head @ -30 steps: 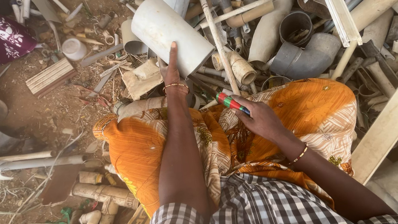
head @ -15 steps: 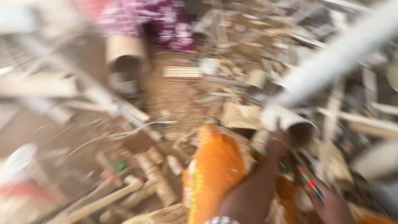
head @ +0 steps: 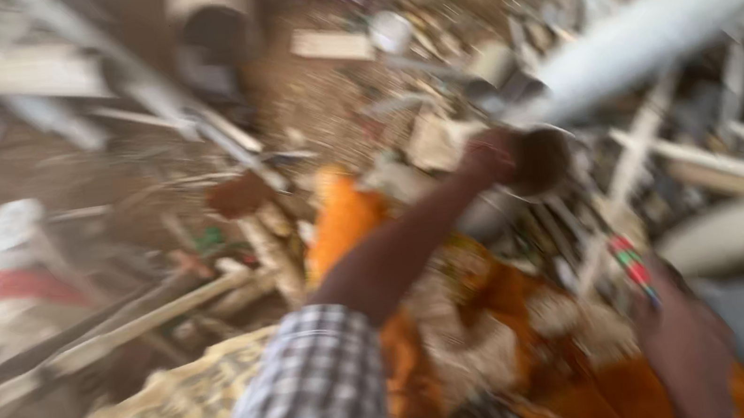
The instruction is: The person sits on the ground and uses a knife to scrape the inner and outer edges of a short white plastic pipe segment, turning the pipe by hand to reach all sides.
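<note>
Nearest the camera, over the orange cloth [head: 346,231], the right hand [head: 687,350] grips a red-and-green striped tool [head: 633,270], while farther off the left hand [head: 489,159] clasps the open end of 1 long white pipe [head: 652,28], now swung up above the littered ground [head: 321,102].

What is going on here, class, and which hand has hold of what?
A person in a checked sleeve, with orange cloth over the lap, sits amid a litter of pipe offcuts and wood. The left hand grips the open end of a long white pipe that slants up to the right. The right hand holds a thin red and green tool. The picture is blurred, so finer detail cannot be told.
</note>
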